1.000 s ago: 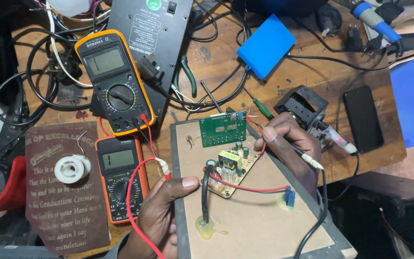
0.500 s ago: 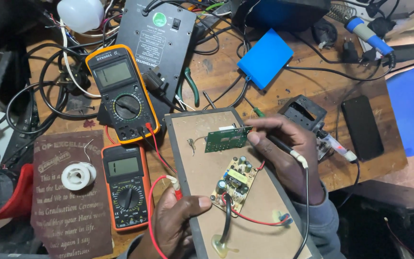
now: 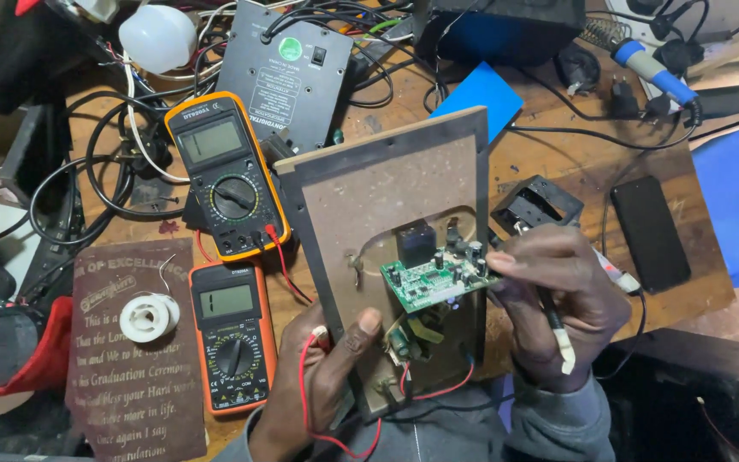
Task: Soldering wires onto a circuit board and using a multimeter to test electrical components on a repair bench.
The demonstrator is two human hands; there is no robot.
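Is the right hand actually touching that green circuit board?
Touching. The head view shows the right hand's fingertips pinching the edge of the green board, with no gap between them.

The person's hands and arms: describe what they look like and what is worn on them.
Both hands are bare: no gloves, rings or watch show. The left hand shows no sleeve. The right hand comes out of a grey-blue long sleeve that ends in a soft cuff at the wrist.
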